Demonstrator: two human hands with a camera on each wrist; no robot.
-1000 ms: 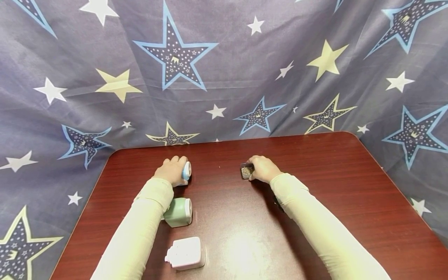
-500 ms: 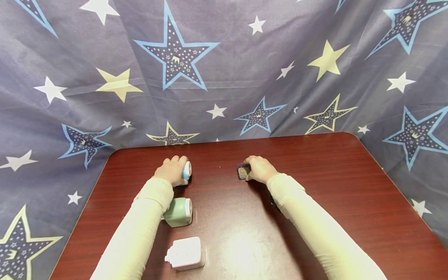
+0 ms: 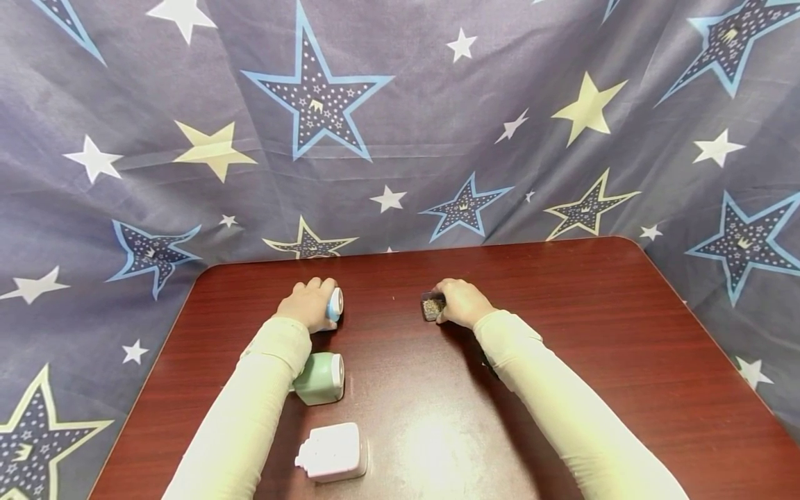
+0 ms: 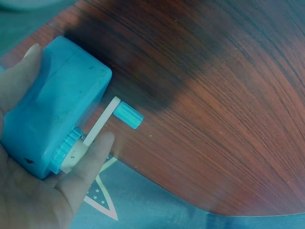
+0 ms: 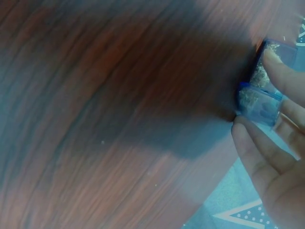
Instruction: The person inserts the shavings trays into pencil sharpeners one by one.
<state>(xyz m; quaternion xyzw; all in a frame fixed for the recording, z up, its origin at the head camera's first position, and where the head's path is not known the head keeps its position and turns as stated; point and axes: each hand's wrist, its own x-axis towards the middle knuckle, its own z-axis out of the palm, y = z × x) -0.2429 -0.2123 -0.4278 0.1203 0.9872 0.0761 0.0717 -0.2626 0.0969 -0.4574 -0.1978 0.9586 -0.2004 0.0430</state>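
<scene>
My left hand (image 3: pixel 304 304) grips a blue crank pencil sharpener (image 4: pixel 62 90) near the table's far left. In the left wrist view its pale crank arm ends in a ribbed blue knob (image 4: pixel 128 115), with a finger beside the arm. The head view shows mostly the sharpener's white-rimmed end. Across from it, my right hand (image 3: pixel 464 303) holds a small see-through shavings drawer (image 5: pixel 261 102) between thumb and fingers. Pale pencil shavings (image 3: pixel 432 307) lie inside the drawer. The drawer is close to the tabletop; contact with it cannot be told.
A green sharpener (image 3: pixel 317 380) lies beside my left forearm, partly covered by the sleeve. Nearer the front is a pale pink sharpener (image 3: pixel 331 451). The reddish-brown table (image 3: pixel 562 305) has rounded far corners and meets a star-patterned curtain (image 3: pixel 400 125) at its back edge.
My right hand has shifted a little to the left with the shavings drawer, towards the blue sharpener. My left hand and the sharpeners have stayed put.
</scene>
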